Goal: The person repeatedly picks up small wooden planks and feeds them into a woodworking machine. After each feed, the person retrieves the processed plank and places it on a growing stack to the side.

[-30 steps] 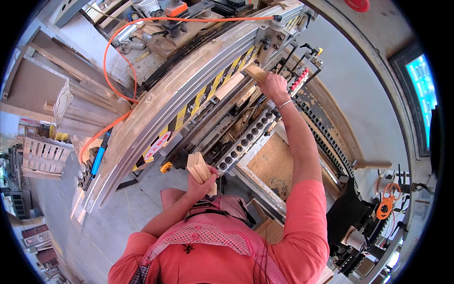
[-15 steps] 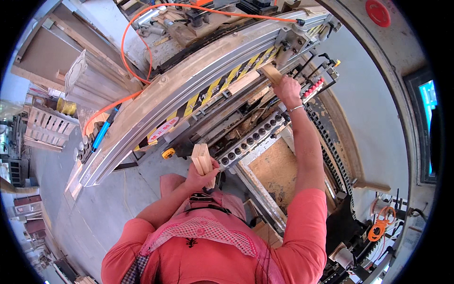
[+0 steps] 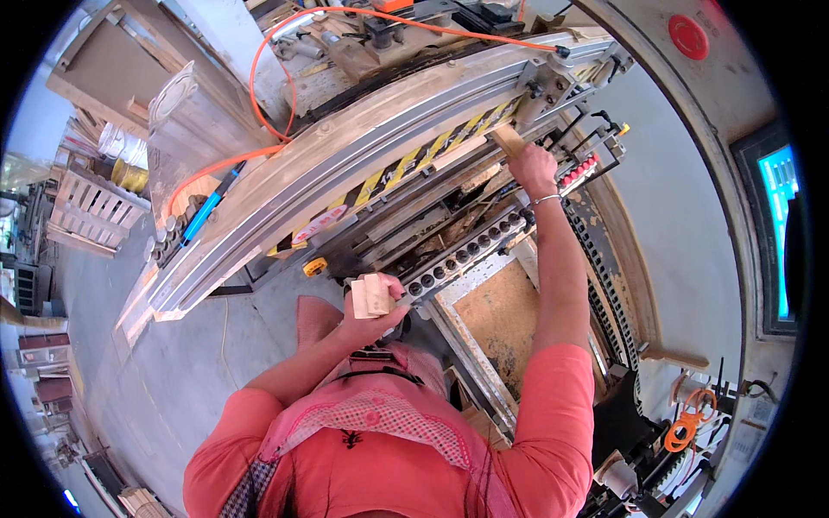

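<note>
My left hand (image 3: 370, 321) is closed round a few short wooden blocks (image 3: 371, 296), held in front of my waist with their ends facing up. My right hand (image 3: 533, 170) reaches far forward over the machine, its fingers wrapped on the near end of another wooden block (image 3: 508, 138). That block lies against the machine's metal beam (image 3: 389, 116), beside a clamp fitting (image 3: 544, 82). A pale wooden piece (image 3: 462, 154) lies under the striped strip to the left of it. The fingertips of my right hand are partly hidden.
A row of black round knobs (image 3: 462, 255) runs across the machine in front of me. An orange hose (image 3: 253, 69) loops over the beam. A red stop button (image 3: 688, 37) and a lit screen (image 3: 779, 233) stand at the right. A white crate (image 3: 93, 207) sits far left.
The blocks in my left hand have tipped so their ends show more. My right hand stays on its block at the beam. The whole view has shifted slightly.
</note>
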### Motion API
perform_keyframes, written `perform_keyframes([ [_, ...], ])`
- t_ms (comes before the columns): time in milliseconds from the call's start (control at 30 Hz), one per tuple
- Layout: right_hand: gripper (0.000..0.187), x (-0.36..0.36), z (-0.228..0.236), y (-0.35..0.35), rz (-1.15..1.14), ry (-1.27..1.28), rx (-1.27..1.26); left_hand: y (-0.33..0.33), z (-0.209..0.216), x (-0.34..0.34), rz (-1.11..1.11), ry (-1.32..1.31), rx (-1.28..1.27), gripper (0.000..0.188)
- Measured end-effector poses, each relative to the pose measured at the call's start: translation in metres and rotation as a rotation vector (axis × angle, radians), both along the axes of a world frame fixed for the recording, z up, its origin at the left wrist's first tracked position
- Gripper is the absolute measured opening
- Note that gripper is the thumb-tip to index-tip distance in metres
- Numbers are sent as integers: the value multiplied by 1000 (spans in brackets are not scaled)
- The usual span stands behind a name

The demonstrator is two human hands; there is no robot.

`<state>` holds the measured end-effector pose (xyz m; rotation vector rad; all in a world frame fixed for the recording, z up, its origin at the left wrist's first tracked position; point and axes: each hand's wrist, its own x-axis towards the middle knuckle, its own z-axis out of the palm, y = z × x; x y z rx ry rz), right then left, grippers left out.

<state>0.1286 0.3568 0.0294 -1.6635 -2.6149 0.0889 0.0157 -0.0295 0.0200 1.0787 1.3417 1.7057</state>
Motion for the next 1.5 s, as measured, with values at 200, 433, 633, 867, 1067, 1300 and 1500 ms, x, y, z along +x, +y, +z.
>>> perform_keyframes([
  [200, 46, -3, 4, -1, -8, -21, 5, 6, -3, 3, -7, -141, 10, 49],
  [433, 45, -5, 6, -3, -4, -47, -14, 9, -14, -1, -57, 63, 86, 43],
  [633, 47, -5, 4, -2, -8, -73, 5, 12, -10, -3, -75, 10, 23, 42],
  [867, 47, 0, -7, 4, -22, -59, 30, 15, 32, -3, -232, -335, -259, 39],
  [1067, 45, -3, -1, -1, -15, -65, 23, 5, 33, -14, -534, -614, -496, 62],
  [1300, 39, -3, 0, -6, 7, 3, 81, -5, 29, -37, -559, -18, -526, 55],
  [1500, 40, 0, -7, 0, 3, -20, 77, 7, 54, -40, -497, 542, -630, 41],
])
